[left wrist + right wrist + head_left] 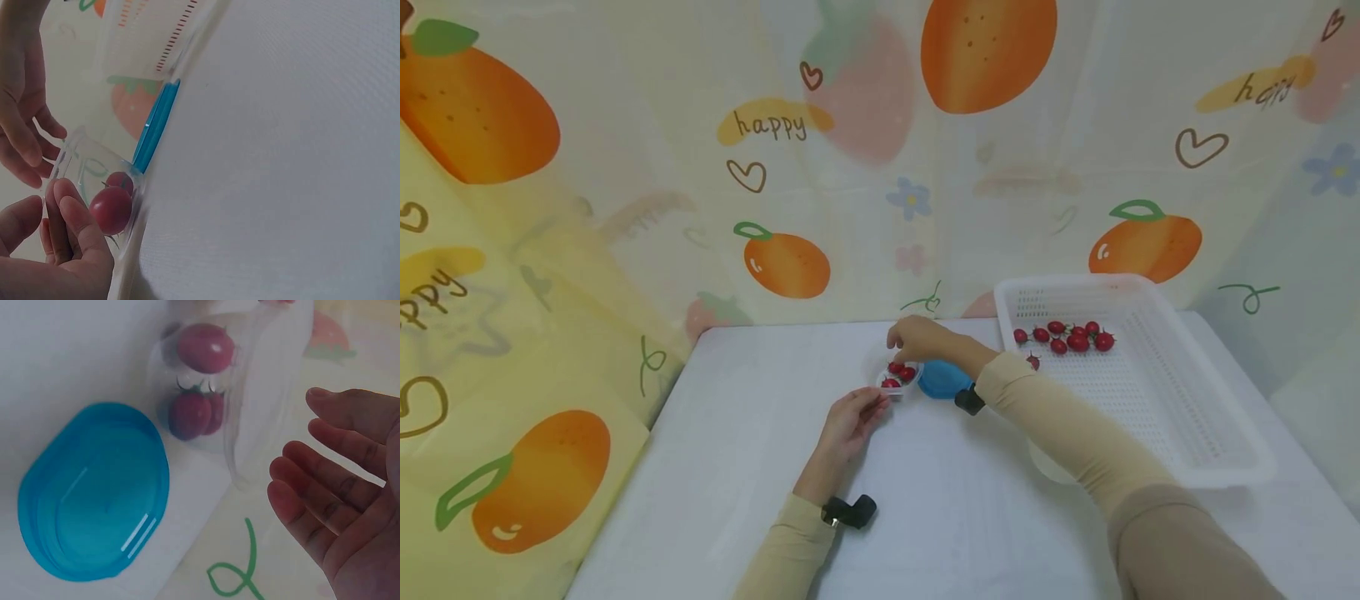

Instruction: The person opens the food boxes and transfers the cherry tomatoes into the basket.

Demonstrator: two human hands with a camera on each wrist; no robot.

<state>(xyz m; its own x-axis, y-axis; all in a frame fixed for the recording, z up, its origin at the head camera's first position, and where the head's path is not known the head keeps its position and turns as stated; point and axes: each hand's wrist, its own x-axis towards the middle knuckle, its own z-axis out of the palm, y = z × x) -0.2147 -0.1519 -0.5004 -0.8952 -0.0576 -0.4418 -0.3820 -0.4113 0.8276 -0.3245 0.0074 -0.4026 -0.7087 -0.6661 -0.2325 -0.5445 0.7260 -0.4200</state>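
A small clear plastic container (897, 394) stands on the white table, with several cherry tomatoes (206, 349) inside. The left hand (848, 421) pinches its near rim between thumb and fingers, as the left wrist view shows close up. Just above the container's far side hovers the right hand (928, 340). In the right wrist view its fingers (328, 481) are loosely bent, apart from the container, and hold nothing. A translucent blue lid (94, 494) lies on the table right beside the container, partly behind the right wrist in the head view.
To the right, a white perforated plastic basket (1240, 442) holds more cherry tomatoes (1078, 342) near its far left part. The right forearm reaches across the basket's left side. A fruit-print cloth (865, 200) hangs directly behind the table's far edge.
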